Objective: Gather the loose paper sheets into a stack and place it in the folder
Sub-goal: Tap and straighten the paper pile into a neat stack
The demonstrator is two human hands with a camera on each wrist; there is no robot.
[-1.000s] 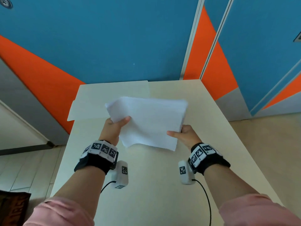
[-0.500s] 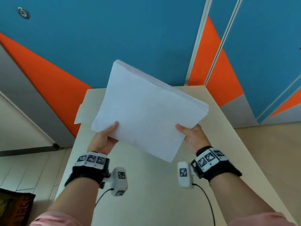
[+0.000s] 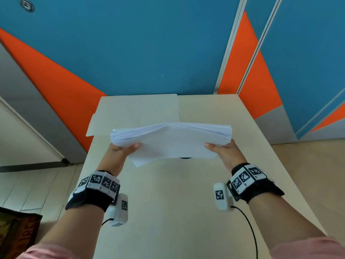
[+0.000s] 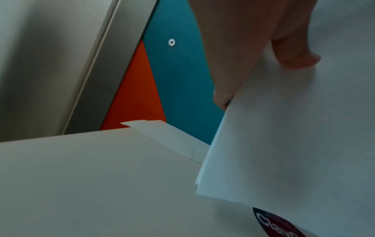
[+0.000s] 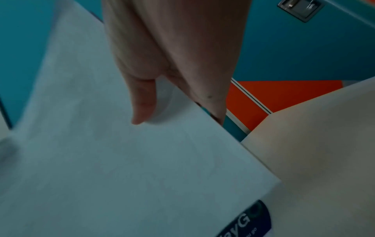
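Observation:
A thick stack of white paper sheets (image 3: 171, 141) stands on its long lower edge over the middle of the pale table (image 3: 168, 202), its top fanned slightly. My left hand (image 3: 121, 150) grips the stack's left end, thumb on the near face (image 4: 294, 59). My right hand (image 3: 222, 149) grips the right end, thumb pressed on the paper (image 5: 142, 112). The sheets (image 4: 284, 144) (image 5: 121, 160) fill both wrist views. A cream folder (image 3: 134, 113) lies flat at the table's far left, behind the stack, its corner (image 4: 162, 133) jutting past the table edge.
Blue and orange cabinet doors (image 3: 130, 43) close off the far side of the table. A dark round sticker (image 4: 274, 222) (image 5: 253, 219) lies on the table under the paper. Tiled floor (image 3: 28, 184) lies to the left, where a dark object (image 3: 16, 232) sits.
The stack was raised high and tilted toward me half a second ago. Both hands have now brought it down and turned it level, its lower edge near the table, its ends squared between them.

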